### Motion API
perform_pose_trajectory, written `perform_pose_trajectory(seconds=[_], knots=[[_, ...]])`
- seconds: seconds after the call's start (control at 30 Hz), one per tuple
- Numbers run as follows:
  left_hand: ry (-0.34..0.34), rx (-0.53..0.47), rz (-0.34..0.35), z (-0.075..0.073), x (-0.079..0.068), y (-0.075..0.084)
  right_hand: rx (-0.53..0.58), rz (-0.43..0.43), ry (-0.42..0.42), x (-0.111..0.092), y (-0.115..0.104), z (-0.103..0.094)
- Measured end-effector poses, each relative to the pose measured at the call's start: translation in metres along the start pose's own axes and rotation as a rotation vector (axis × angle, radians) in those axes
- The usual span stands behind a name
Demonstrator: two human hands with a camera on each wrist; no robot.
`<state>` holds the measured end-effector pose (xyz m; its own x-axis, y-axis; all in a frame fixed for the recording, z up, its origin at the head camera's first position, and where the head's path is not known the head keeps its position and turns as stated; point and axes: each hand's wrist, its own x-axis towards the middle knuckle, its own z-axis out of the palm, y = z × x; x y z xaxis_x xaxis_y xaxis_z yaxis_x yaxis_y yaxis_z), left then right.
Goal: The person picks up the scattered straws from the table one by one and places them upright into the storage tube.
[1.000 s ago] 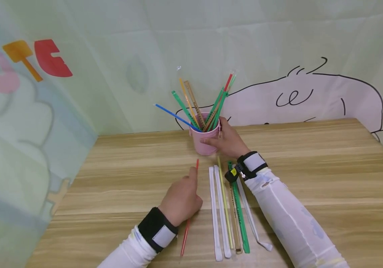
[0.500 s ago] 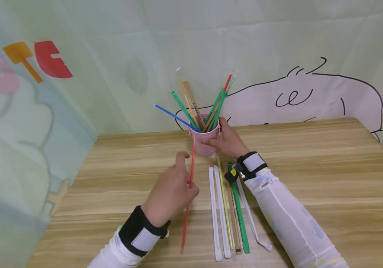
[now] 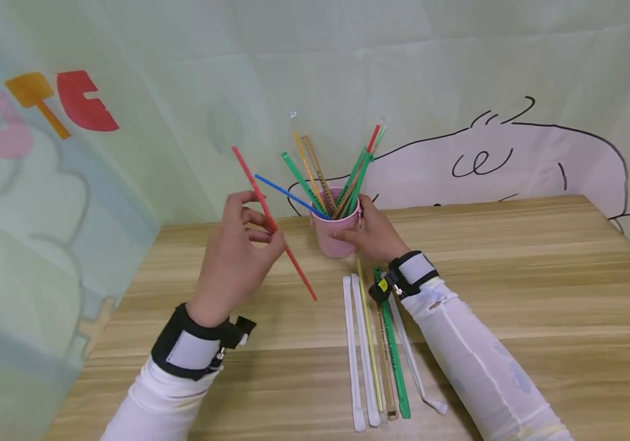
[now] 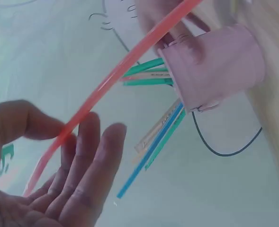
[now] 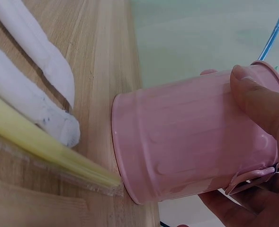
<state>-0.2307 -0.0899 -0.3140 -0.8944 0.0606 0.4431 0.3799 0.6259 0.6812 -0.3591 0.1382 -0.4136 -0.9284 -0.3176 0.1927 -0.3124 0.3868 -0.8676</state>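
Note:
My left hand [image 3: 237,257] pinches a red straw [image 3: 295,264] between thumb and fingers, raised above the table to the left of a pink bucket [image 3: 330,240]. The straw slants, its upper end toward the back left. In the left wrist view the red straw [image 4: 112,78] crosses in front of the bucket [image 4: 220,61]. My right hand [image 3: 379,231] grips the bucket's right side, with the thumb [image 5: 255,97] across its front. Several straws stand in the bucket, among them a blue straw [image 3: 287,193], green ones, brown-wrapped ones and a red-tipped one.
In front of the bucket lies a row on the wooden table [image 3: 171,288]: white-wrapped straws [image 3: 352,355], a yellow straw [image 3: 370,343], a brown-wrapped straw [image 3: 386,367], a green straw [image 3: 397,361] and a bent white one [image 3: 415,367]. A printed cloth [image 3: 193,92] hangs behind.
My left hand has picked the red straw up off the table and carried it up and to the left, tilting it. My right hand stays on the bucket.

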Motion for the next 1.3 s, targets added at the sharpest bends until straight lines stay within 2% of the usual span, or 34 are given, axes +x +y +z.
perform_pose_trajectory(seconds=[0.13,0.27,0.37,0.5,0.63,0.8,1.13,1.3], knots=[[0.08,-0.197,-0.019,-0.011,0.015,-0.006,0.012,-0.007,-0.003,-0.001,0.0,0.0],[0.16,-0.375,-0.033,-0.013,0.028,-0.009,0.014,-0.013,-0.001,-0.001,0.001,0.0],[0.19,-0.463,-0.043,-0.011,0.037,-0.008,0.012,-0.014,0.0,0.0,0.002,0.0],[0.196,-0.522,-0.052,-0.003,0.048,-0.009,0.018,-0.007,0.001,-0.001,0.002,-0.001],[0.188,-0.508,-0.051,0.011,0.06,-0.017,0.022,-0.002,0.006,-0.002,0.001,-0.001],[0.172,-0.421,-0.062,0.028,0.07,-0.032,0.017,-0.011,0.005,-0.002,0.0,0.0],[0.099,-0.338,-0.109,0.052,0.08,-0.053,-0.008,-0.034,0.011,0.002,0.003,0.0],[0.072,-0.275,-0.134,0.064,0.084,-0.06,0.015,-0.036,0.014,0.002,0.004,0.001]])
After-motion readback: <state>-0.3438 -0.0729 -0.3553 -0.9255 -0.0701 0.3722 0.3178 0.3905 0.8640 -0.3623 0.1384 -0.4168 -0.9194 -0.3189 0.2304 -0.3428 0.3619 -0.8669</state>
